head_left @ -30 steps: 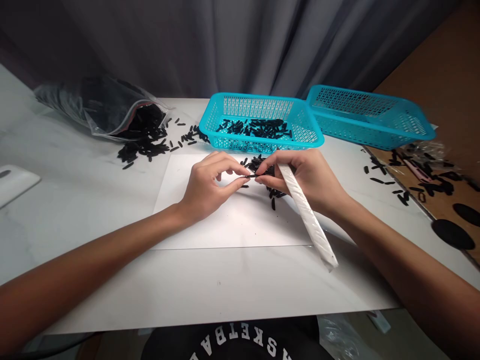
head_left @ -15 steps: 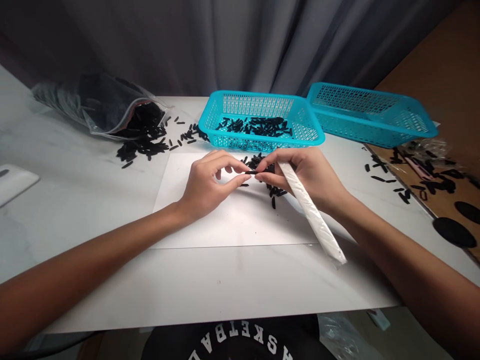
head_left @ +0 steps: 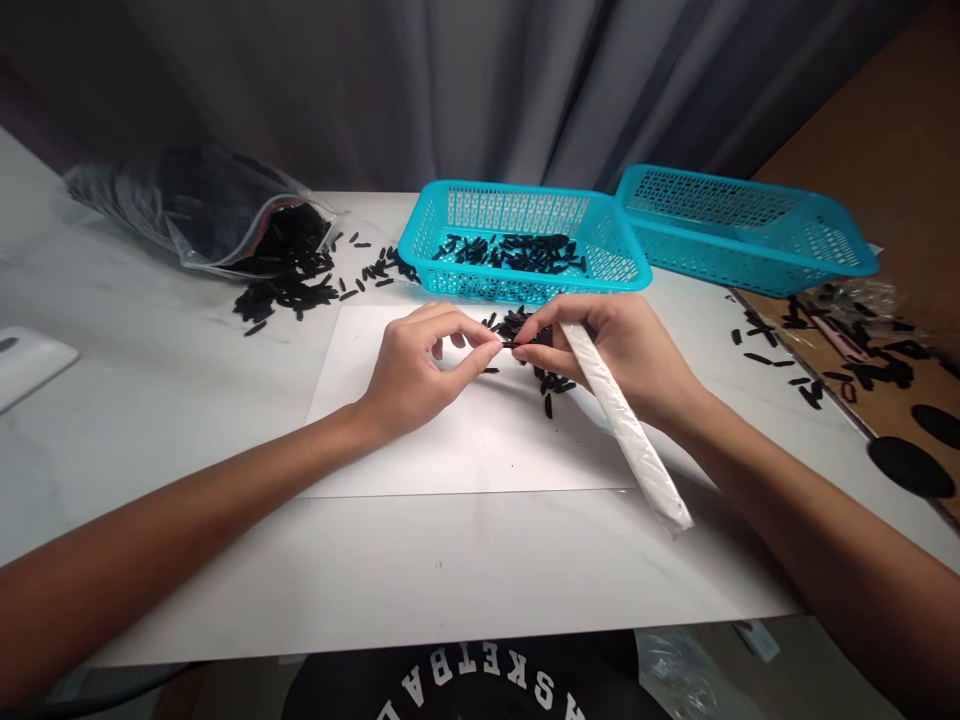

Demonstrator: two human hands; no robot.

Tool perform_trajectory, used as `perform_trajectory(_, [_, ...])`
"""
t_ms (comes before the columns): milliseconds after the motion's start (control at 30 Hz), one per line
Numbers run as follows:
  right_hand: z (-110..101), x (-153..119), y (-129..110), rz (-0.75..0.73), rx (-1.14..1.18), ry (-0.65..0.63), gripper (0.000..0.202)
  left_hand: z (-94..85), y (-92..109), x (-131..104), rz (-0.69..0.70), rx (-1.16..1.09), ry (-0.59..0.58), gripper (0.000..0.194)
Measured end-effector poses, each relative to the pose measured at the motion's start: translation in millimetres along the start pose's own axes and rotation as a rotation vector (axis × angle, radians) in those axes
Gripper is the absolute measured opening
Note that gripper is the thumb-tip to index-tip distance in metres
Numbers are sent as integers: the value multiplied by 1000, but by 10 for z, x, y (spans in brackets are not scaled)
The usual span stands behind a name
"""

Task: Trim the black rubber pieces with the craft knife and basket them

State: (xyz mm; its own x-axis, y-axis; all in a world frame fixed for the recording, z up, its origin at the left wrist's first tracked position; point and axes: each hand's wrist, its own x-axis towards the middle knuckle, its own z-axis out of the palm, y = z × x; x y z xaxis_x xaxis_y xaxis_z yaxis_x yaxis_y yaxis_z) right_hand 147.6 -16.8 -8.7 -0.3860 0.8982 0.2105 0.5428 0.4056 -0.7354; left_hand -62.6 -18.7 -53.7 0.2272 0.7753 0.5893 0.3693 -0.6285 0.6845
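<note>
Over the white sheet of paper [head_left: 450, 440], my left hand [head_left: 424, 360] pinches one end of a small, narrow black piece [head_left: 508, 345] between thumb and forefinger. My right hand [head_left: 615, 345] pinches its other end, so the piece lies level between the fingertips, mostly covered by them. A long white stick wrapped in clear plastic [head_left: 626, 430] is also held in my right hand, sticking out of it toward me. Just behind and under the fingers lies a loose pile of like black pieces [head_left: 555, 382], partly hidden by my right hand.
A blue basket [head_left: 637, 270] with many black pieces stands behind my hands, a second blue basket [head_left: 750, 255] to its right. At left, an open clear bag [head_left: 187, 220] spills black pieces. Black ovals [head_left: 909, 466] and more pieces lie on the brown surface at right.
The fingertips have closed in slightly on the black piece, so less of it shows between them. Otherwise the hands and the white stick have hardly moved.
</note>
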Motion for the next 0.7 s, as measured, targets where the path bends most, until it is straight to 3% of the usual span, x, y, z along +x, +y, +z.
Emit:
perform_trajectory(367, [2,7,20,-3,13,4,25,7,-22,-6,62,-8,41,3])
perform_trajectory(700, [4,-6,-12,-18,21,-5,20,12,-27,0,17,-24,32,2])
